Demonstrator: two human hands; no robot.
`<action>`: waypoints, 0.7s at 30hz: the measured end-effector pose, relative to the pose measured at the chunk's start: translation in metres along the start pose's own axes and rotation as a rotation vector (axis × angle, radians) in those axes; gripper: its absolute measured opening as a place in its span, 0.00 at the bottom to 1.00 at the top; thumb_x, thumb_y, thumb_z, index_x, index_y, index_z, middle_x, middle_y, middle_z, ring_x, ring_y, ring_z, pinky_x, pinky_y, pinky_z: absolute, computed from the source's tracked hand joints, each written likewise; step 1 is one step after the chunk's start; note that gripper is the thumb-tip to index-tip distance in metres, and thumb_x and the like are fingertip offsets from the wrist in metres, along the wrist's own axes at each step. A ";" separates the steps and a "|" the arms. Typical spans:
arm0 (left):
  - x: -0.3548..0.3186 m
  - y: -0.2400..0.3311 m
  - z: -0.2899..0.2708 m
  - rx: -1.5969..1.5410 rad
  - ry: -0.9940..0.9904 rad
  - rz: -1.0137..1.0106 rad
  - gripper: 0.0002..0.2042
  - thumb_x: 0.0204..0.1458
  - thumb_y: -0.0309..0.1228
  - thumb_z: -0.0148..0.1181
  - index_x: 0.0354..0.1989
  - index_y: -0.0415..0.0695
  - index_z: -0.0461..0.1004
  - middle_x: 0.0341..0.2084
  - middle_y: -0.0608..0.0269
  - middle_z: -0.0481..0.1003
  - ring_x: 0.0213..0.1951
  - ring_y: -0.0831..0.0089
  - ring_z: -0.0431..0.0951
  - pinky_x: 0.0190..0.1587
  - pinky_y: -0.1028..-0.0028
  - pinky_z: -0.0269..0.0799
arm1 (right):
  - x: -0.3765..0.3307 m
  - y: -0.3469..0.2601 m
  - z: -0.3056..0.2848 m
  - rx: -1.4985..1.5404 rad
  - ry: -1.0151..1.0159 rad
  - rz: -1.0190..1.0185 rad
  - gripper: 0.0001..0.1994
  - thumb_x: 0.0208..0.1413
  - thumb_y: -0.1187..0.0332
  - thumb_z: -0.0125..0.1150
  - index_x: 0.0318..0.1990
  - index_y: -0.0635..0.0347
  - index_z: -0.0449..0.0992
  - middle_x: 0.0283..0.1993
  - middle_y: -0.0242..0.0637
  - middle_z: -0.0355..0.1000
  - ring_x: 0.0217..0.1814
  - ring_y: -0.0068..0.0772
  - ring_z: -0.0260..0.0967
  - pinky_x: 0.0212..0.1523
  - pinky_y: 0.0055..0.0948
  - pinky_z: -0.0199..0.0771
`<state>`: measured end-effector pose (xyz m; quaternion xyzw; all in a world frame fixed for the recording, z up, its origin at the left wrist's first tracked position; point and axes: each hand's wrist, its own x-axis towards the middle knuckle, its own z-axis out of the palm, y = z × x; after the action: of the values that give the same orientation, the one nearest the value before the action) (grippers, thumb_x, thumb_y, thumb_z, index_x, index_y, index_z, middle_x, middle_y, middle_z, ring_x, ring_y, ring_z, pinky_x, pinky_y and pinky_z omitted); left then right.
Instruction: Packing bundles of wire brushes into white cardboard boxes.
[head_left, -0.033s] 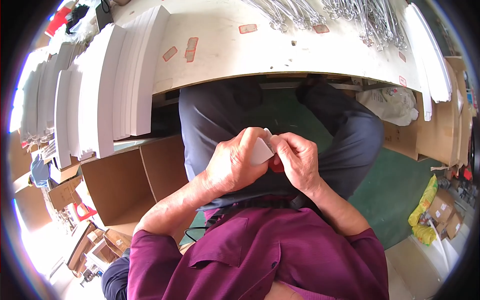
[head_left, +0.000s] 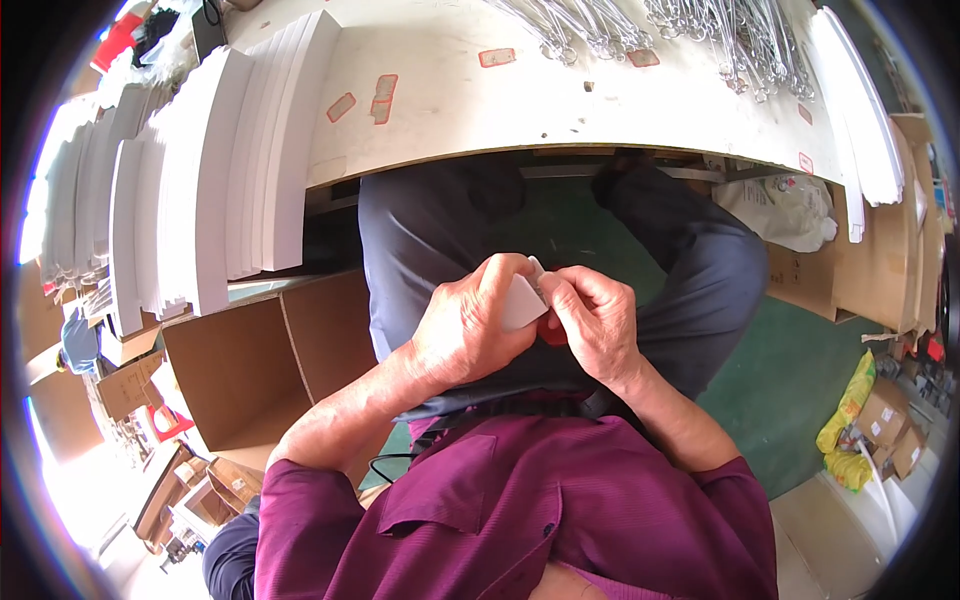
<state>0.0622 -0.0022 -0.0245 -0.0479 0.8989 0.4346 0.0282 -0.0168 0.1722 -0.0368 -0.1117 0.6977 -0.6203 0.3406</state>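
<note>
Both my hands meet over my lap. My left hand is closed round a small white flat-faced piece, whose exact kind I cannot make out. My right hand has its thumb and fingertips pressed together at the piece's right edge, where a small greyish part shows between the two hands. What the right fingertips pinch is mostly hidden. Just below the white piece, something red peeks out between the hands.
A white table spans the front, bearing bundles of looped metal wire rods. Tall stacks of white strips line the left side, above an open cardboard box. White panels and a plastic bag are at right.
</note>
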 end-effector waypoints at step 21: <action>0.002 0.001 0.011 0.132 0.087 -0.061 0.32 0.44 0.32 0.75 0.59 0.38 0.68 0.42 0.42 0.80 0.43 0.45 0.84 0.44 0.56 0.84 | 0.013 0.007 0.011 0.211 0.046 -0.012 0.06 0.65 0.73 0.65 0.37 0.66 0.78 0.26 0.30 0.78 0.26 0.12 0.72 0.26 0.18 0.71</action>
<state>0.0601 0.0067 -0.0306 -0.0920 0.9241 0.3710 0.0056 -0.0183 0.1573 -0.0478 -0.0652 0.6354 -0.6948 0.3307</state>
